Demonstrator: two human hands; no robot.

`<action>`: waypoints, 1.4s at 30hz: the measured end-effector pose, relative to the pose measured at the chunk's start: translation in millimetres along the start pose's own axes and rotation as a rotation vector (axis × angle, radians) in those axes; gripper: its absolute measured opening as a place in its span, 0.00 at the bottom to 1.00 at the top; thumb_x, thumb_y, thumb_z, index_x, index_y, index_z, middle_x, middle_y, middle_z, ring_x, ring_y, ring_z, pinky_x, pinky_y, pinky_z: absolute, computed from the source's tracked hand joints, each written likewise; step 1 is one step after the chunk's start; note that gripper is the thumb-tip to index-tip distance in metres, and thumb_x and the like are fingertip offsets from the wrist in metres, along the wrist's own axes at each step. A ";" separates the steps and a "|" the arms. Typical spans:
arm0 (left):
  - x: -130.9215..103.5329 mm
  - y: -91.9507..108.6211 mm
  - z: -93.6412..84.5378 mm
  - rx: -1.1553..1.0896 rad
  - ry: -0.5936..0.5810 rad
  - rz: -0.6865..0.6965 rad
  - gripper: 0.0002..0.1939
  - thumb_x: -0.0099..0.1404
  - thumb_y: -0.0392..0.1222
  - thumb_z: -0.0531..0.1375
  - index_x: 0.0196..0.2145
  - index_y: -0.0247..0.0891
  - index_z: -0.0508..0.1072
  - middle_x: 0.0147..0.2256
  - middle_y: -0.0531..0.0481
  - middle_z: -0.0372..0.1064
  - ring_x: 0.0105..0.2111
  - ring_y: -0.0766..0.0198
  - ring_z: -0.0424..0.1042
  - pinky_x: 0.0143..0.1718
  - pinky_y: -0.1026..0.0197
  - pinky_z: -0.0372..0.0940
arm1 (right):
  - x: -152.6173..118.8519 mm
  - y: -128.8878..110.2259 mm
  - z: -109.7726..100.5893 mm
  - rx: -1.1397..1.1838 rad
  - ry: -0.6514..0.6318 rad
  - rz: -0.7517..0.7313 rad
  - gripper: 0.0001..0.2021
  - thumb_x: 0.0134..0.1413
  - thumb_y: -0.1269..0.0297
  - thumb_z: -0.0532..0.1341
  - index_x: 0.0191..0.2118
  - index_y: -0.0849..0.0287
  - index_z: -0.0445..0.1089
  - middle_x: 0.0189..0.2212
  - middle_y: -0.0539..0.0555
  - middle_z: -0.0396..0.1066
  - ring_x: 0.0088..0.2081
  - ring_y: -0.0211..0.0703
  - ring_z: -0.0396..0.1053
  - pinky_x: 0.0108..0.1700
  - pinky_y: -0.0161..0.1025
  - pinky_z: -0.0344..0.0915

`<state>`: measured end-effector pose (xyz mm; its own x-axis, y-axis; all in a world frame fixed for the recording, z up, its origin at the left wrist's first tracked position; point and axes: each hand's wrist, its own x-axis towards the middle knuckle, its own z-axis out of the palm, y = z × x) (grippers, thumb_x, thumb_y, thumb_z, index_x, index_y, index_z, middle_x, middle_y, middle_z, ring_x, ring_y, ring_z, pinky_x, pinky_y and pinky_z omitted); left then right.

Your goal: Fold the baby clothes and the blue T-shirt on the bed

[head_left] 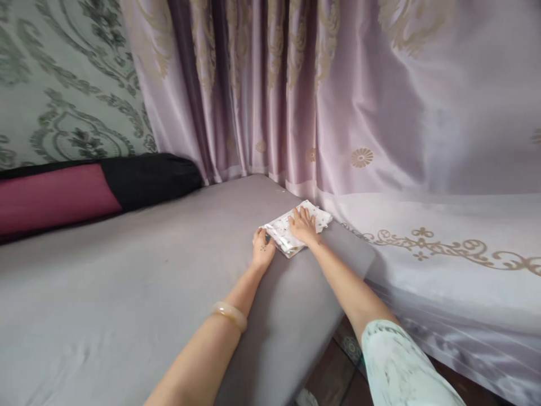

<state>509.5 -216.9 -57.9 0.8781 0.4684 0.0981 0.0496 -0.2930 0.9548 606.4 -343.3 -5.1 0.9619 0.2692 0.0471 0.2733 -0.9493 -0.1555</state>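
Note:
A folded white cloth with small dark marks [281, 230] lies near the far right corner of a grey-covered bed [190, 270]. My right hand [303, 226] rests flat on top of the cloth, its fingers spread. At the cloth's left corner is my left hand [262, 248], its fingers slightly bent and apart, touching or right beside the edge. Its fingertips are partly hidden, and nothing is visibly gripped in it. A pale bangle [229, 316] circles my left forearm.
Behind the bed and down its right side hang pink and white patterned curtains [363, 113]. A long black and maroon bundle [147, 180] lies along the back left, against a green patterned wall [76, 84]. Dark floor tiles [332, 366] show below the bed's right edge.

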 end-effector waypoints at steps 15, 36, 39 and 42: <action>-49.4 -4.7 -150.1 0.162 -0.170 -0.181 0.19 0.65 0.40 0.56 0.52 0.34 0.72 0.56 0.38 0.68 0.55 0.56 0.69 0.57 0.57 0.61 | -47.2 -63.6 24.3 -0.077 -0.055 -0.346 0.28 0.69 0.56 0.41 0.68 0.64 0.52 0.69 0.63 0.47 0.70 0.53 0.41 0.67 0.53 0.40; -143.1 -32.3 -385.2 0.632 0.142 -0.431 0.14 0.63 0.38 0.54 0.38 0.33 0.79 0.34 0.44 0.77 0.35 0.59 0.74 0.36 0.64 0.63 | 28.6 -23.9 84.3 0.050 0.161 -0.562 0.28 0.55 0.44 0.46 0.53 0.49 0.71 0.50 0.73 0.70 0.56 0.69 0.64 0.46 0.66 0.55; -149.1 -40.7 -396.2 0.617 0.174 -0.439 0.14 0.64 0.38 0.54 0.36 0.34 0.79 0.31 0.45 0.76 0.33 0.60 0.74 0.34 0.64 0.64 | 32.3 -34.2 86.8 0.093 0.260 -0.577 0.32 0.56 0.41 0.44 0.59 0.49 0.67 0.51 0.77 0.68 0.56 0.72 0.64 0.45 0.70 0.51; -148.4 -52.3 -400.1 0.590 0.195 -0.429 0.14 0.64 0.39 0.53 0.36 0.34 0.78 0.29 0.46 0.75 0.33 0.60 0.73 0.33 0.65 0.64 | 12.9 -72.4 82.4 0.103 0.329 -0.692 0.35 0.58 0.44 0.43 0.63 0.59 0.63 0.56 0.77 0.64 0.59 0.70 0.60 0.51 0.68 0.54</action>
<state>186.2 62.3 -10.1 0.6266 0.7651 -0.1480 0.6630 -0.4236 0.6172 599.2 -257.7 -74.6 0.5261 0.7184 0.4551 0.8264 -0.5583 -0.0739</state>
